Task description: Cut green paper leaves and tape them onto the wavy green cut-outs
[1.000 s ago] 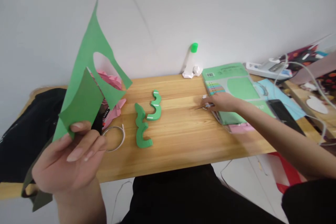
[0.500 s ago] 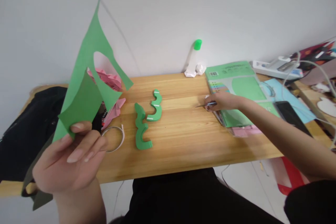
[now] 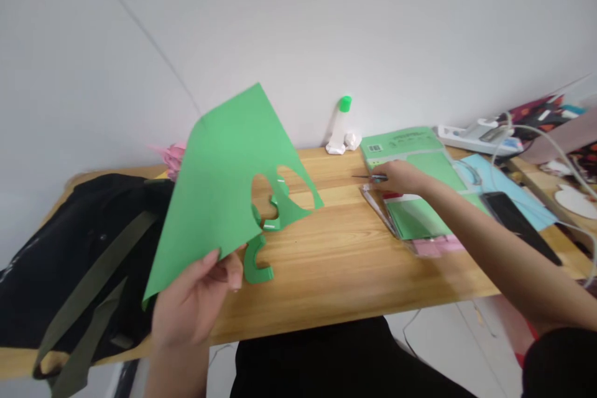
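Observation:
My left hand pinches the lower edge of a green sheet of paper, held tilted above the table. Curved holes are cut through its right side. Behind the sheet, partly hidden, lie two wavy green paper pieces with white strips on one of them. My right hand is closed round what look like small scissors, thin tip pointing left, just over the near-left part of a green paper pack. Its fingers are mostly turned away from view.
A glue stick with a green cap stands by the wall beside crumpled white paper. On the right are a phone, light blue paper and a power strip with cables. A black bag covers the left end.
My left hand has moved right and turned the green sheet, which now spreads over the wavy pieces and hides the tape roll. My right hand stays near the pack, scissors still held.

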